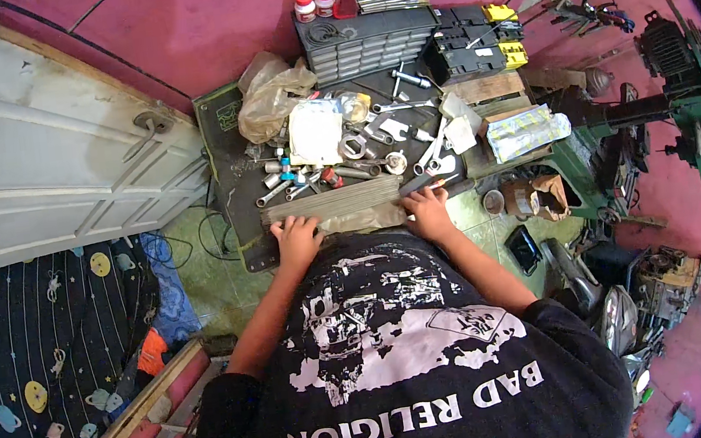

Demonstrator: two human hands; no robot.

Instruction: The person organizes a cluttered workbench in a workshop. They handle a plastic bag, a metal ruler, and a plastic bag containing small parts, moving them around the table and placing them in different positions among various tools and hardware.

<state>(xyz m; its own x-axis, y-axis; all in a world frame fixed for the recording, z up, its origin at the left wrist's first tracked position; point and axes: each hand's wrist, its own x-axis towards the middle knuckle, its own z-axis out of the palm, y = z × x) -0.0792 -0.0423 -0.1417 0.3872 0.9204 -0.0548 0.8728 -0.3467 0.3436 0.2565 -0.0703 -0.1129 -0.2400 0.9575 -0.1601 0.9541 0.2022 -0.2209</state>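
A long, flat, grey-brown bundle of what look like thin rods (pixel 331 201) lies lengthwise along the near part of the bench, between the two sets of fingers. The left hand (pixel 297 241) has its fingers spread and bent over the near side of the bundle's left end; the right hand (pixel 429 214) has its fingers curled by the right end. Whether either hand grips or merely rests, I cannot tell, since the thumbs and undersides are hidden. Having a hand by each end probably keeps the rods level and together. A pale, translucent plastic sheet (pixel 364 219) lies just nearer the body, between the hands, perhaps as their wrapping. Just past the right fingertips sits a slim orange-and-white stick (pixel 437 183). Farther from the fingers, steel wrenches (pixel 403 106) and a stained white cloth or paper (pixel 316 136) crowd the dark-topped workbench (pixel 233 176), seemingly pushed back to leave working room. Beyond them, well away from both hands, a crumpled translucent bag (pixel 271 106) and a grey many-drawered cabinet (pixel 373 50) stand near the pink wall (pixel 213 26), likely to keep small parts in reach.
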